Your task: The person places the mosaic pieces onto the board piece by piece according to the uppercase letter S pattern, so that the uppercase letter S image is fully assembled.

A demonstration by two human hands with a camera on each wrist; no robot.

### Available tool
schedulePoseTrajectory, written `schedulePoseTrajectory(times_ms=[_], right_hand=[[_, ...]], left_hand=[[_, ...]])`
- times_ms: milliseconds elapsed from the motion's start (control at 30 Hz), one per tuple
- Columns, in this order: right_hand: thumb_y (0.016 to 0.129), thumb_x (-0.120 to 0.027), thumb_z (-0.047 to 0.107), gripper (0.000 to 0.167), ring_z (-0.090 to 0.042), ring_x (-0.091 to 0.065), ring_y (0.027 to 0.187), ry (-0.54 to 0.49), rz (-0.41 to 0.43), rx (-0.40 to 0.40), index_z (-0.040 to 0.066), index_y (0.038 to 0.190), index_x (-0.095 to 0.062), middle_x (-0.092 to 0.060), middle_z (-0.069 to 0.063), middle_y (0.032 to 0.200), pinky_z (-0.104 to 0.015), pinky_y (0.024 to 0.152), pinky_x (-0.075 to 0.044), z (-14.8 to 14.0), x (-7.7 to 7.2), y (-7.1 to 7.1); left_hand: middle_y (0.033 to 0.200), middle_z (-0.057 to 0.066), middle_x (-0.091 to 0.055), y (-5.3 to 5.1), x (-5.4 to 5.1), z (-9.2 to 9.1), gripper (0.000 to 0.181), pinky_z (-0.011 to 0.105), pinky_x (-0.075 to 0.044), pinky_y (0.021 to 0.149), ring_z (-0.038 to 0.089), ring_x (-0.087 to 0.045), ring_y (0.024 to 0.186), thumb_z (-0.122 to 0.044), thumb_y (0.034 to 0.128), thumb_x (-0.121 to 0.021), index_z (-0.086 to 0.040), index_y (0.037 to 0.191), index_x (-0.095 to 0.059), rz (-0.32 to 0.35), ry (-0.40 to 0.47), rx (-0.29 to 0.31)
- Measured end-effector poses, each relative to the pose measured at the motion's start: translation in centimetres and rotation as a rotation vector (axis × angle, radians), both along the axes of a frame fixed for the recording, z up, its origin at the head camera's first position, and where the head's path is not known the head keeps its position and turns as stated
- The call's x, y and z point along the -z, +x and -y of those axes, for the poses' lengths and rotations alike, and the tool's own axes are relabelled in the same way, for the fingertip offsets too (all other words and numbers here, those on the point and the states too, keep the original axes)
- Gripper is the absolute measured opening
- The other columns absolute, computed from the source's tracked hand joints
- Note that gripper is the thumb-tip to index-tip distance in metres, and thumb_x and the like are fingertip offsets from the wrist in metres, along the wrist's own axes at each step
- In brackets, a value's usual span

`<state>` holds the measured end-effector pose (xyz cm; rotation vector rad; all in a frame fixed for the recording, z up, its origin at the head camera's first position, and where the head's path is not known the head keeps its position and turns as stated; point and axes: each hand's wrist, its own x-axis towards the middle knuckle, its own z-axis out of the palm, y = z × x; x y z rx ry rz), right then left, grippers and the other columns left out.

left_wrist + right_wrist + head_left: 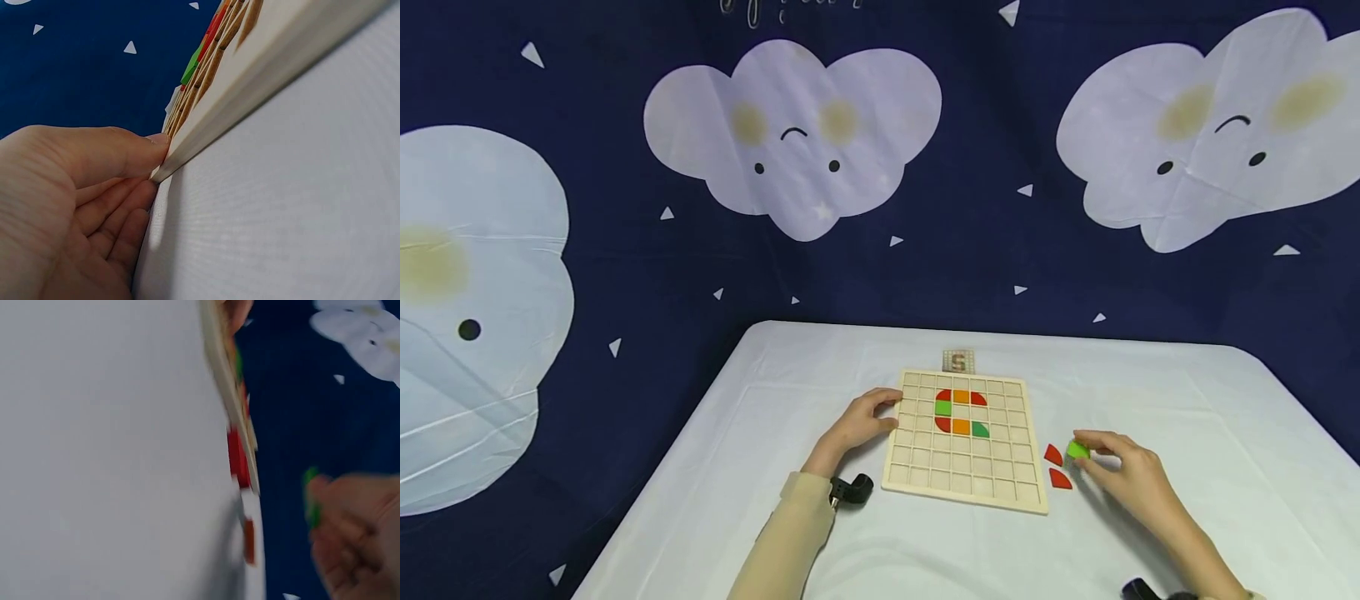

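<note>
A wooden grid board point(966, 467) lies on the table. My left hand point(859, 421) holds its left edge, thumb at the top of the rim and fingers against the side, as the left wrist view also shows. Red, orange and green pieces fill several cells, including a light green square point(943, 407) and a green quarter-round point(980, 429). To the right of the board, my right hand point(1123, 471) pinches a light green block point(1078, 450) between thumb and fingers above the table. That block is blurred in the right wrist view, and its exact shape is hard to tell.
Two red quarter-round blocks, an upper red block point(1053, 455) and a lower red block point(1060, 479), lie between the board and my right hand. Behind the board is a small patterned card point(958, 361) with an S-like figure. A dark cloud-print cloth point(970, 275) hangs beyond the white table point(820, 358).
</note>
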<state>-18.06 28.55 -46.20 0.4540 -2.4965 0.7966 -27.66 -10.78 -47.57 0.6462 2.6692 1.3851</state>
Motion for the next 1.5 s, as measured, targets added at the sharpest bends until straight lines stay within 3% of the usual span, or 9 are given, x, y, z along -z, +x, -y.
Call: schedulePoseTrajectory(times_ms=[167,367,600,767,933,1167,1500], right_hand=[[0.07,-0.081,0.004,0.039,-0.018,-0.06,0.082,-0.019,-0.044,0.008,0.008,0.107,-0.069,-0.069,-0.005,0.1,-0.022,0.071,-0.045,1.3,-2.2,-1.2],[0.073,-0.078,0.001,0.037,-0.026,-0.062,0.085,-0.027,-0.013,-0.074,0.005,0.109,-0.067,-0.068,-0.008,0.101,-0.046,0.071,-0.051,4.9,-2.9,-2.9],[0.076,-0.077,0.002,0.036,-0.024,-0.062,0.089,-0.055,0.024,-0.236,0.004,0.111,-0.067,-0.068,-0.005,0.103,-0.048,0.073,-0.053,8.7,-1.9,-3.8],[0.078,-0.076,0.004,0.035,-0.023,-0.061,0.097,-0.04,0.078,-0.292,0.005,0.111,-0.067,-0.066,-0.002,0.108,-0.044,0.078,-0.053,9.8,-0.9,-3.7],[0.077,-0.076,0.004,0.033,-0.023,-0.062,0.098,-0.044,0.145,-0.303,0.007,0.11,-0.069,-0.066,-0.002,0.109,-0.041,0.081,-0.053,10.1,0.0,-3.7],[0.077,-0.077,0.006,0.033,-0.023,-0.06,0.1,0.016,0.14,-0.301,0.008,0.109,-0.07,-0.067,-0.003,0.106,-0.044,0.085,-0.05,10.3,1.1,-3.9],[0.075,-0.079,0.007,0.034,-0.023,-0.06,0.1,0.025,0.133,-0.274,0.009,0.108,-0.07,-0.067,-0.001,0.105,-0.045,0.087,-0.049,10.1,1.6,-4.0]], left_hand=[[0.131,0.013,-0.052,0.0,-0.2,0.0,0.047,0.038,-0.039,0.103,0.027,-0.049,0.12,-0.002,0.084,-0.067,0.002,0.129,-0.054,0.012,0.008,-0.001],[0.13,0.013,-0.053,0.2,-0.2,0.0,0.046,0.037,-0.039,0.102,0.026,-0.049,0.119,-0.001,0.0837,-0.067,0.001,0.129,-0.055,0.021,0.006,-0.004],[0.13,0.013,-0.053,0.1,-0.1,0.1,0.047,0.038,-0.039,0.102,0.028,-0.05,0.119,-0.002,0.083,-0.067,0.003,0.128,-0.055,0.009,0.014,0.009],[0.131,0.013,-0.053,0.1,-0.2,0.1,0.047,0.039,-0.038,0.103,0.027,-0.05,0.119,-0.002,0.0831,-0.067,0.002,0.128,-0.055,0.015,0.012,0.002],[0.131,0.012,-0.052,0.1,-0.2,0.1,0.047,0.037,-0.038,0.103,0.026,-0.05,0.119,-0.001,0.0831,-0.067,0.001,0.129,-0.055,0.026,0.002,-0.002],[0.13,0.013,-0.053,0.1,-0.3,0.1,0.047,0.037,-0.038,0.103,0.026,-0.05,0.118,-0.001,0.0828,-0.067,0.001,0.128,-0.055,0.021,0.006,-0.006],[0.13,0.013,-0.053,0.1,-0.1,0.0,0.046,0.039,-0.038,0.103,0.027,-0.049,0.119,-0.001,0.0831,-0.067,0.002,0.128,-0.055,0.025,0.013,-0.005]])
